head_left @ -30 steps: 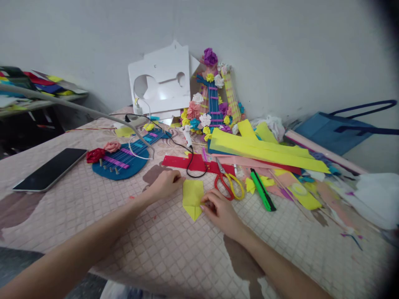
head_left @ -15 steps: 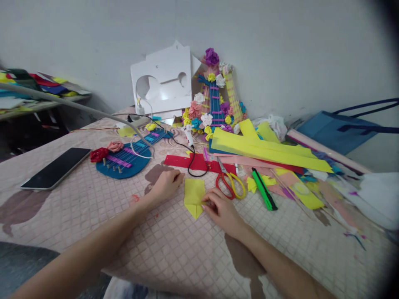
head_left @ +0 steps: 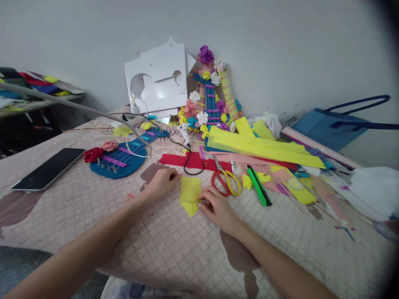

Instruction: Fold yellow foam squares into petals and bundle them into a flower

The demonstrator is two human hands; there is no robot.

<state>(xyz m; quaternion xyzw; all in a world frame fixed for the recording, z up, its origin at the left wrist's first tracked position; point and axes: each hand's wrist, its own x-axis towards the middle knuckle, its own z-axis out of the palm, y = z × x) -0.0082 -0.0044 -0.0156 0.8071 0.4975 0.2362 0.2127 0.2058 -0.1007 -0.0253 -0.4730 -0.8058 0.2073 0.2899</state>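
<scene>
a yellow paper piece (head_left: 190, 190), folded to a point at its near end, is laid on the counter (head_left: 165, 249) between a half-curled left hand (head_left: 162, 182) and right hand (head_left: 219, 208). its right edge is touched by the latter — whether it is pinched, or anything is gripped at left, cannot be told. scissors (head_left: 220, 167) are placed just beyond.

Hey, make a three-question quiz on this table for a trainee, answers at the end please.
1. Which hand has its fingertips at the right edge of the folded yellow paper?
2. True or false: the scissors lie between that paper and the green utility knife.
3. Choose: the guitar-shaped craft lying flat is mainly (a) yellow, (b) blue, (c) white.

Key: 1. the right hand; 2. true; 3. b.
</scene>
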